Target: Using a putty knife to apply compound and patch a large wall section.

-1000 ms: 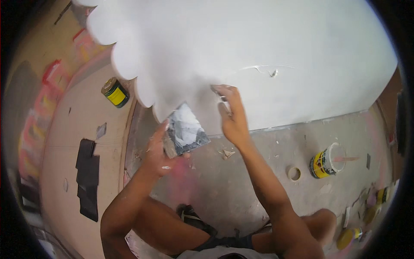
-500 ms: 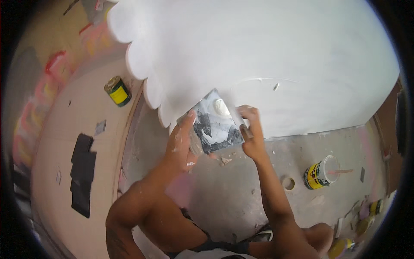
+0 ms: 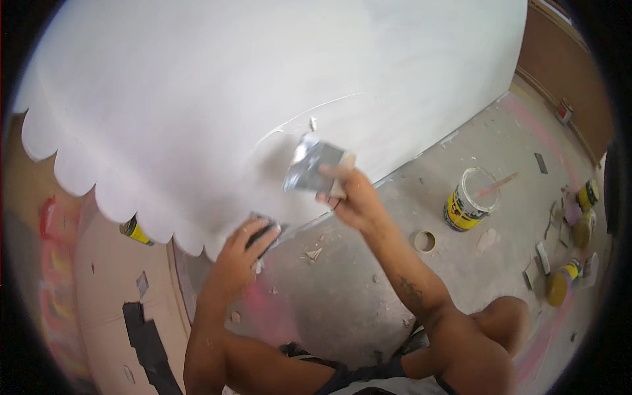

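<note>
My right hand [image 3: 352, 194] grips a broad putty knife [image 3: 308, 166], its blade smeared with white filler. The knife is over the lower part of a large white panel [image 3: 164, 99]; whether the blade touches it I cannot tell. A thin curved ridge of filler [image 3: 309, 112] and a small white lump [image 3: 313, 123] mark the panel just above the blade. My left hand [image 3: 238, 257] is closed on a dark flat plate [image 3: 265, 240], seen nearly edge-on beside the panel's lower edge, so its face is mostly hidden.
An open yellow-and-black bucket [image 3: 469, 201] with a stick in it stands on the floor at right, near a tape roll [image 3: 424, 241]. More cans [image 3: 559, 288] sit far right. At left, a can [image 3: 136, 232] shows behind the panel's scalloped edge, with black sheets [image 3: 150, 345] below it.
My hands have parted. The right has carried the putty knife from the plate up to the panel; the left has lowered and tilted the plate. The view has turned toward the right.
</note>
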Demonstrator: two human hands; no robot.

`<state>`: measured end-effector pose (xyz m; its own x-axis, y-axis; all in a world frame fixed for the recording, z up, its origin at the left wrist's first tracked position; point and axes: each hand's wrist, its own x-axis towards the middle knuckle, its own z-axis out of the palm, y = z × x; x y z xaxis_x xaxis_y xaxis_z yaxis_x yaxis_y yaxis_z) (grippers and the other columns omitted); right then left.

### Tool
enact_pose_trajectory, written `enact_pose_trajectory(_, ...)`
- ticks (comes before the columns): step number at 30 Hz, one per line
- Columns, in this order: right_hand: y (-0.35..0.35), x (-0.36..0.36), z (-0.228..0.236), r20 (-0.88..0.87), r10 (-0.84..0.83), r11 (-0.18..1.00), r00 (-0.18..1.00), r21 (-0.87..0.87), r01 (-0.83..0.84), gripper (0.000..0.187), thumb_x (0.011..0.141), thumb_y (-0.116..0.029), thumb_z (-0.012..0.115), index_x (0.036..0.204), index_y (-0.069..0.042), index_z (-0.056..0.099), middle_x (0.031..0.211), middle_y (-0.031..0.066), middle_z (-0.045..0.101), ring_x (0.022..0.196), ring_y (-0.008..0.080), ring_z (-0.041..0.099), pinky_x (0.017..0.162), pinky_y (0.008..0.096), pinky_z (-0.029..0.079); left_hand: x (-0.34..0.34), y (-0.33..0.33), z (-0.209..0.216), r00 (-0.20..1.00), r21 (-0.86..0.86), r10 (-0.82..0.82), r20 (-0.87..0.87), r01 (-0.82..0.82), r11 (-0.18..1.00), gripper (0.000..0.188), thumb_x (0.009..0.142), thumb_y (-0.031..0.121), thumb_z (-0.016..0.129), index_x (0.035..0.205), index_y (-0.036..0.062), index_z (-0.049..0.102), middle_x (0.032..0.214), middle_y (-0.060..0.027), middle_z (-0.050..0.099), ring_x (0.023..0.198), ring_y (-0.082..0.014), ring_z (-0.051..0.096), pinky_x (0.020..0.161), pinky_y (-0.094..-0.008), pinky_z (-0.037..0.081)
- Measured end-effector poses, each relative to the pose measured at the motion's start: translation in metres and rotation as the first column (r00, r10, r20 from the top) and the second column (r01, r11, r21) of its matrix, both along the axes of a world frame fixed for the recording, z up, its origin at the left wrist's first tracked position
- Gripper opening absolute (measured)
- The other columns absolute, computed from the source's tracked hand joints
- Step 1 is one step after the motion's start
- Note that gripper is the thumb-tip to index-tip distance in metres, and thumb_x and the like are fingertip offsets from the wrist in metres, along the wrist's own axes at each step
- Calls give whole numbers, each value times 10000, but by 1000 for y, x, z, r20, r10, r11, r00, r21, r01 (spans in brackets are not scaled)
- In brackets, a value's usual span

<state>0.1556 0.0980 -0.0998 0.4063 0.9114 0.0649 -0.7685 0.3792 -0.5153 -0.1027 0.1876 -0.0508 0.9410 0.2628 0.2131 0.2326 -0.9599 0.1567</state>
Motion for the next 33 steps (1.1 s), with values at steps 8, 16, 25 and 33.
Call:
enact_pose_trajectory(8,23,153,24,814,-542,487,209,102,867,383,908,-64,560,1288,-14,566,1227,165,623,1066,290,619,839,397,517,5,-29,-1,976,-295,-91,-200,29,955,701,749,-107,626,1372,212,577,1459,-59,467,1340,-291,464,1080,-400,451)
enact_pose_trajectory(16,62,99,25,857,-420,309,-298,443,841,461,822,44,528,1274,-39,564,1206,190,585,1075,388,537,925,455,460,9,-18,-16,974,-319,-123,-191,57,946,654,785,-127,553,1348,203,596,1432,-93,486,1327,-299,485,1080,-399,453)
enact_pose_trajectory(25,56,134,34,871,-420,204,-255,364,909,474,802,48,573,1272,-19,573,1171,170,579,1031,365,545,887,441,473,5,-15,-18,952,-347,-82,-294,-26,937,619,831,-96,547,1352,234,592,1437,-83,484,1322,-298,489,1074,-412,459)
enact_pose_trajectory(33,95,26,47,835,-419,313,-357,502,806,624,695,44,647,1307,5,535,1220,194,542,1053,390,509,878,436,508,-12,-19,-9,927,-338,-95,-364,-36,941,669,793,-125,574,1352,244,582,1450,-68,469,1298,-344,500,1080,-416,464)
